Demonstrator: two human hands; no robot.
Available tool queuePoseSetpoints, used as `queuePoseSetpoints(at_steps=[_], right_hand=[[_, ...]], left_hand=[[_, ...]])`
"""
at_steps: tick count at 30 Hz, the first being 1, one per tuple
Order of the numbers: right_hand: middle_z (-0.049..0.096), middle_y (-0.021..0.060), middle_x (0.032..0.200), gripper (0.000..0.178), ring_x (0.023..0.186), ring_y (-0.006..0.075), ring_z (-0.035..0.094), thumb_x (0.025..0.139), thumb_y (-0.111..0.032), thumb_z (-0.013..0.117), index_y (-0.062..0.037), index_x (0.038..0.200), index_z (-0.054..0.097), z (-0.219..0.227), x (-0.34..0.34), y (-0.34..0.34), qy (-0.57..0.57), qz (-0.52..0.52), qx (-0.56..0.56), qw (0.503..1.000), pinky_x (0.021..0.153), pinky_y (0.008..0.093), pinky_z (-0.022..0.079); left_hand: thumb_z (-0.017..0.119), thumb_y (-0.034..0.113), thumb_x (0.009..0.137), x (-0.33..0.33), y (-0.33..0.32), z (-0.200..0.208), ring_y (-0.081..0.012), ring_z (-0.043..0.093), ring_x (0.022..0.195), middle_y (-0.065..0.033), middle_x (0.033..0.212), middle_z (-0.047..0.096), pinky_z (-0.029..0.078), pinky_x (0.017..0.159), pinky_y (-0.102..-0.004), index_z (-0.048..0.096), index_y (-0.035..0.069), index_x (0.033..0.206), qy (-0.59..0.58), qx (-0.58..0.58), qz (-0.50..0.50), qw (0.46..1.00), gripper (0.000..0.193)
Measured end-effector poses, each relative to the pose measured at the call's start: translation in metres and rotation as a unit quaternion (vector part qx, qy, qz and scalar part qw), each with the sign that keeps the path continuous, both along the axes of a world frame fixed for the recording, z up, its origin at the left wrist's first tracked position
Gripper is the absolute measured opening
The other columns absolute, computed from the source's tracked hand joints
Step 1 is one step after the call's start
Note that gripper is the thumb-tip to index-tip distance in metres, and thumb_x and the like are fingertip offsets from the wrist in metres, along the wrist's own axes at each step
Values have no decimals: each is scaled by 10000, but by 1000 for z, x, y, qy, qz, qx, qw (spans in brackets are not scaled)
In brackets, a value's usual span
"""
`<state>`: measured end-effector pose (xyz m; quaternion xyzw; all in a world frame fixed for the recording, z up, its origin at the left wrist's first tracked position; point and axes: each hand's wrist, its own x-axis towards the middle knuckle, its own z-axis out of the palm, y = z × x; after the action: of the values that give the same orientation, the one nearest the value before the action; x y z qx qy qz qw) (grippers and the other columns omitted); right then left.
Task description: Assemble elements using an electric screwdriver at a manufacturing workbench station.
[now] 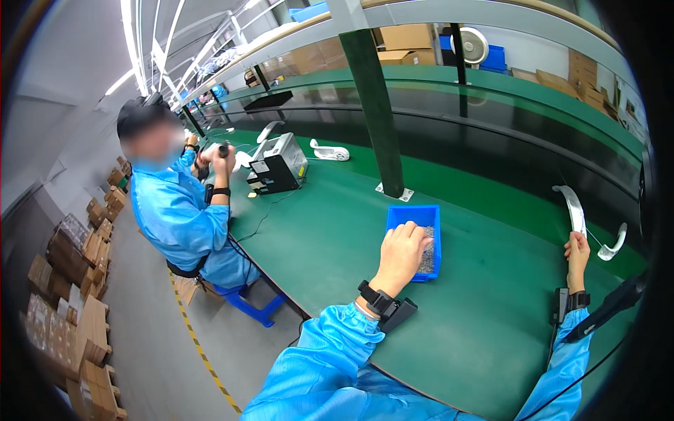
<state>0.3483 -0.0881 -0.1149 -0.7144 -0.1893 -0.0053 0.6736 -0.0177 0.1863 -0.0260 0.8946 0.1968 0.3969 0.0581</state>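
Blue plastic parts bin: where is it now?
Head view: the bin sits right of centre on the green worktop, partly covered by the person's left hand.

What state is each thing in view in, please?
Blue bin, upright, open-topped, holding small grey pieces
Left hand, fingers bent, at the bin
Long white piece, held near its lower end
Right hand, closed on that piece
White hook, unheld
Ceiling lights, lit
Fan, running or not unclear

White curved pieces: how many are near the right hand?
2: a long piece in the right hand, a hooked piece just right of it. Others may be hidden.
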Motion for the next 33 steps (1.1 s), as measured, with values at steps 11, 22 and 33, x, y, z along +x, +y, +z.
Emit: queuePoseSetpoints(at_steps=[11, 22, 33], right_hand=[[511, -36, 635, 154, 473, 7, 400, 886, -225, 543, -82, 933, 576, -9, 13, -3, 0, 4, -10, 1000, 414, 148, 252], [506, -41, 635, 159, 472, 0, 392, 890, -237, 540, -84, 921, 570, -12, 18, -6, -8, 24, -26, 999, 411, 142, 239], [537, -7, 649, 160, 501, 34, 440, 872, -210, 567, -54, 902, 581, 4, 0, -6, -16, 19, -22, 999, 439, 166, 322]], left_hand=[[667, 130, 731, -4, 5, 7, -187, 533, 764, 7, 757, 575, 330, 794, -355, 591, 90, 735, -84, -33, -24, 996, 86], [664, 173, 747, -7, 0, 9, -190, 525, 791, -4, 756, 577, 307, 825, -361, 578, 81, 722, -96, -66, -49, 992, 129], [626, 124, 760, -6, 1, 10, -197, 545, 828, -3, 793, 602, 315, 836, -368, 604, 103, 775, -105, -32, -49, 993, 34]])
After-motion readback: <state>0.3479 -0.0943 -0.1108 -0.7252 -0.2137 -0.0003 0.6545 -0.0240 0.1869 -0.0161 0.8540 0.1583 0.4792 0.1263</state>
